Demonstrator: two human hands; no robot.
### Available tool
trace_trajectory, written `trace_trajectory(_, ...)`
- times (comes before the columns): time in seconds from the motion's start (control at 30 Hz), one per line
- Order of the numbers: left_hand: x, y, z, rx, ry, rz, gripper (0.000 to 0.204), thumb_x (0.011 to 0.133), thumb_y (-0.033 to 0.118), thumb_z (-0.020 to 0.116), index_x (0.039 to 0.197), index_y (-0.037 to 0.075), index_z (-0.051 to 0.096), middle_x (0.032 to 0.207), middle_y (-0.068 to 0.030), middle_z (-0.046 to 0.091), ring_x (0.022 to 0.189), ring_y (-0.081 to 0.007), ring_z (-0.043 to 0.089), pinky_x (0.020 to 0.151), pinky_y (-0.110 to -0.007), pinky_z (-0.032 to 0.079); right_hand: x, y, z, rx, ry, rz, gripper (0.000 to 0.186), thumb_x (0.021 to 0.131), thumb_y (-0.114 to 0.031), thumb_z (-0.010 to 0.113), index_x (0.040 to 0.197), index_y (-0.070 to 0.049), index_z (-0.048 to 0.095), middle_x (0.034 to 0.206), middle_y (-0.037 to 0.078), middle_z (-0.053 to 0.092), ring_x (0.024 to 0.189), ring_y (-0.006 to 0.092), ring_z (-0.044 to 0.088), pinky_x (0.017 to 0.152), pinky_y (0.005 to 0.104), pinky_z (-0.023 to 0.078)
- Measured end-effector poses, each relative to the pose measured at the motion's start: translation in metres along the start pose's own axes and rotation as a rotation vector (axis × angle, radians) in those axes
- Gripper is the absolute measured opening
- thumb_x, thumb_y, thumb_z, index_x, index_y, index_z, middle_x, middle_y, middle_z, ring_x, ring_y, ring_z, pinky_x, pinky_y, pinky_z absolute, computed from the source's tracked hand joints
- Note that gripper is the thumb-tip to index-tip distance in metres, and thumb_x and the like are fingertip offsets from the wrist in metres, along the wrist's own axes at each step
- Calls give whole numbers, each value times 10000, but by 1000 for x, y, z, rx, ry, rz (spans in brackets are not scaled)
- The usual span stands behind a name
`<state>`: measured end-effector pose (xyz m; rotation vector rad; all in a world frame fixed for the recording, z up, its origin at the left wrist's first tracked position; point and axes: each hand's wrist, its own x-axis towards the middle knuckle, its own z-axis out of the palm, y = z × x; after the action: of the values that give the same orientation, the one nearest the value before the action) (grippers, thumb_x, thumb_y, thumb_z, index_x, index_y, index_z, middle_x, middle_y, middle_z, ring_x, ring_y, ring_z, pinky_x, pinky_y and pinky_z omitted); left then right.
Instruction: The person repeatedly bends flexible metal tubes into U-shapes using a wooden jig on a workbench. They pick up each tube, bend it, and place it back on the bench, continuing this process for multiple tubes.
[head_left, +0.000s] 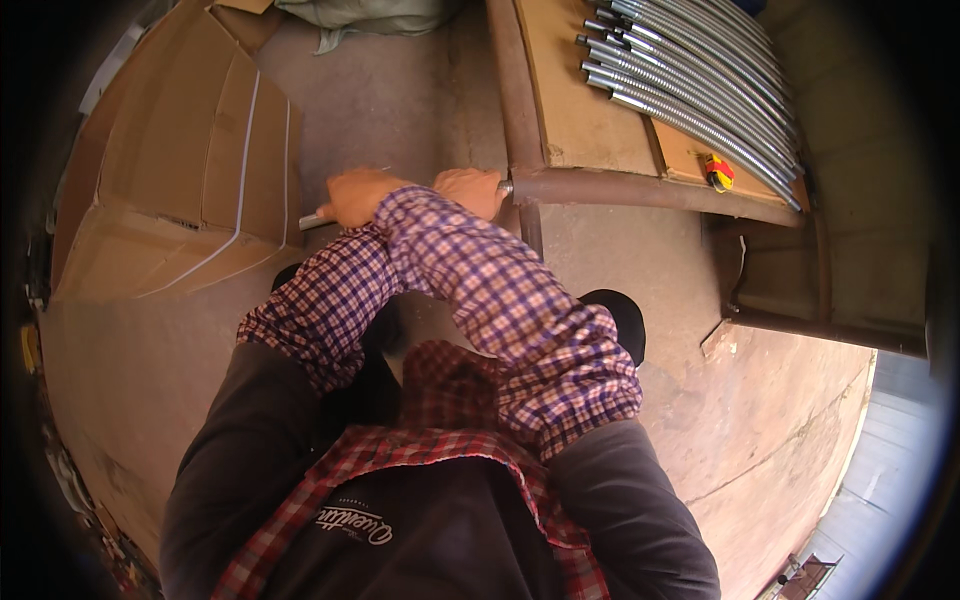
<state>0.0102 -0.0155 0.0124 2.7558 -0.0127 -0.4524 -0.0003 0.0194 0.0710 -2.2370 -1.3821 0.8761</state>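
My forearms cross in checked sleeve covers. My right hand (358, 196) reaches over to the left and is closed on a short metal tube (311, 221), whose left end shows beside the cardboard box. My left hand (465, 192) lies to the right, closed on what looks like the same tube, with a metal end showing past its fingers against the corner of a brown steel frame (600, 185). My right arm hides part of the tube and of my left forearm.
A large strapped cardboard box (170, 160) stands on the left, a pale sack (360, 15) beyond it. On the frame's cardboard top (570, 130) at right lie several ribbed metal tubes (690, 90) and a yellow-red tape measure (718, 172). My dark shoes show on the concrete floor (670, 420).
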Motion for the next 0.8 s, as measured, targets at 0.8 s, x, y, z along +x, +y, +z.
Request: trace_trajectory(0.8,-44,9,24,-430,702,512,518,805,248,803,1212,51,552,1159,-186,632,1118,-378,596,951,-430,490,-227,34,2,823,979,-107,214,956,-137,725,822,14,653,799,38,656,700,82,546,630,237,446)
